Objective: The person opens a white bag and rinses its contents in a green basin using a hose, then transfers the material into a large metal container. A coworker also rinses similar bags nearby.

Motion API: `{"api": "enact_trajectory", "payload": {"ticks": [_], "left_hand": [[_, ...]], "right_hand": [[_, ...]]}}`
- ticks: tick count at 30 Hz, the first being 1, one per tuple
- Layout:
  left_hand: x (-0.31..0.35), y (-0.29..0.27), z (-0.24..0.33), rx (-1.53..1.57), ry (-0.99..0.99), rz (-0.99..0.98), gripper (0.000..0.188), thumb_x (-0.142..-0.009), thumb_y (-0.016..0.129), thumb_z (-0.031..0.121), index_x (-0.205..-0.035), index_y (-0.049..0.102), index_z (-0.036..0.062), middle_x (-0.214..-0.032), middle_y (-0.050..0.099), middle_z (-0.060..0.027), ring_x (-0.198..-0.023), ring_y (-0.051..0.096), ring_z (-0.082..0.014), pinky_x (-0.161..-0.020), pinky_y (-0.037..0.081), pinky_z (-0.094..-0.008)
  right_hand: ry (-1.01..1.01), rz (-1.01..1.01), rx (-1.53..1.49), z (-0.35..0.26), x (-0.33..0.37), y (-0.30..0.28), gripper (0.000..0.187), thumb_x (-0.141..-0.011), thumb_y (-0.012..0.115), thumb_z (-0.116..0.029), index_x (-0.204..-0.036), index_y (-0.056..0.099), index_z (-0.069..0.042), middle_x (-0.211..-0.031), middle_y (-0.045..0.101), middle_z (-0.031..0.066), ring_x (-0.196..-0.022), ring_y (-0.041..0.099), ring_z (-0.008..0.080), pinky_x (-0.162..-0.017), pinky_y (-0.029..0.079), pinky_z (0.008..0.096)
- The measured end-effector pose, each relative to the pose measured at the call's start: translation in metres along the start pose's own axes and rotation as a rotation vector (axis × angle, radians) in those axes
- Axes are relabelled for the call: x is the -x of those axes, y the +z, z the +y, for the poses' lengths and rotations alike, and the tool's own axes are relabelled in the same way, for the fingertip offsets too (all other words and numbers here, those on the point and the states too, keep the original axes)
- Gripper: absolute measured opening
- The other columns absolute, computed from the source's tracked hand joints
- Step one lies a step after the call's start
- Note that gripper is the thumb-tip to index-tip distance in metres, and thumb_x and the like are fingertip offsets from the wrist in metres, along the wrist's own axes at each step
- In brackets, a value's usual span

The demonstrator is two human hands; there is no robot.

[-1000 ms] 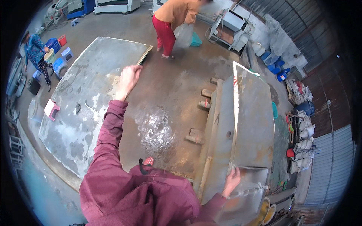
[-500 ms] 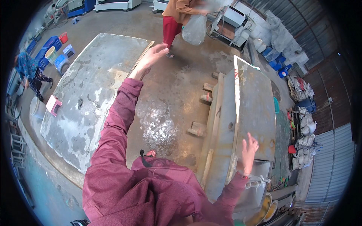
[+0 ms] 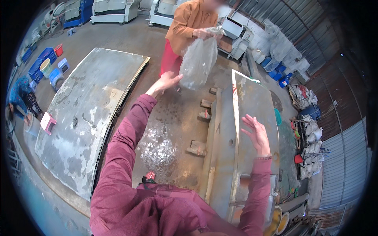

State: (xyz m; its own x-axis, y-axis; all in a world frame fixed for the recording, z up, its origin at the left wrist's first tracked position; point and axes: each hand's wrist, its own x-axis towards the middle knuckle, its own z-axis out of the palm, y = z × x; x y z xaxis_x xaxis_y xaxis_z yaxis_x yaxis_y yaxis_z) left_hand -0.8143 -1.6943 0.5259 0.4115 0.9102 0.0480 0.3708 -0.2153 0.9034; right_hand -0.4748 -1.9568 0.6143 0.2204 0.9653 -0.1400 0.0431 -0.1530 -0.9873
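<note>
My left hand (image 3: 164,83) is raised with its fingers stretched forward, close in view to a clear plastic bag (image 3: 199,63). Whether it touches the bag I cannot tell. A person in an orange-brown top (image 3: 189,23) holds that bag by its gathered top with both hands. Over the grey metal-topped table (image 3: 256,98) on the right, my right hand (image 3: 256,133) is lifted, fingers spread and nothing in it. Both my arms wear maroon sleeves.
A large worn table (image 3: 86,98) stands on the left with a pink stool (image 3: 48,122) on it. Blocks (image 3: 196,148) jut from the right table's base onto the wet floor (image 3: 161,141). Another person (image 3: 23,94) bends over a white bucket (image 3: 31,124) at far left.
The person with the bag has come nearer, and the bag hangs closer to my left hand. My right hand has risen and its fingers have spread. The view has shifted slightly.
</note>
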Motion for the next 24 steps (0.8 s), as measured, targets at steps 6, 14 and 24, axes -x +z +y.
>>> {"api": "enact_trajectory", "payload": {"ticks": [6, 14, 24], "left_hand": [[-0.070, 0.032, -0.013, -0.193, -0.102, 0.147, 0.127, -0.060, 0.058, 0.075, -0.133, 0.009, -0.0158, -0.141, 0.011, -0.0317, -0.134, -0.001, -0.0415, -0.109, 0.007, -0.0440], [-0.084, 0.096, -0.026, -0.140, 0.386, 0.161, 0.053, -0.079, 0.064, 0.039, -0.117, 0.053, 0.0035, -0.113, 0.055, -0.0155, -0.102, 0.054, -0.0235, -0.086, 0.042, -0.0362], [0.157, 0.173, 0.013, 0.761, -0.142, 0.239, 0.023, -0.090, 0.047, 0.011, -0.068, 0.040, 0.0107, -0.052, 0.031, 0.0045, -0.044, 0.026, -0.0048, -0.044, 0.032, -0.0232]], "right_hand": [[0.101, 0.038, 0.028, 0.015, -0.106, 0.033, 0.081, -0.079, 0.064, -0.042, -0.133, 0.027, 0.005, -0.136, 0.036, 0.0169, -0.128, 0.030, 0.0254, -0.100, 0.031, 0.0432], [-0.241, 0.032, 0.414, 0.101, -0.237, 0.059, 0.083, -0.066, 0.076, -0.041, -0.128, 0.039, 0.000, -0.125, 0.047, 0.0147, -0.119, 0.042, 0.0216, -0.098, 0.037, 0.0323], [-0.065, 0.696, -0.224, 0.208, -0.024, 0.132, 0.057, -0.074, 0.069, -0.039, -0.105, 0.053, 0.006, -0.093, 0.058, 0.0159, -0.090, 0.056, 0.0204, -0.077, 0.045, 0.0336]]}}
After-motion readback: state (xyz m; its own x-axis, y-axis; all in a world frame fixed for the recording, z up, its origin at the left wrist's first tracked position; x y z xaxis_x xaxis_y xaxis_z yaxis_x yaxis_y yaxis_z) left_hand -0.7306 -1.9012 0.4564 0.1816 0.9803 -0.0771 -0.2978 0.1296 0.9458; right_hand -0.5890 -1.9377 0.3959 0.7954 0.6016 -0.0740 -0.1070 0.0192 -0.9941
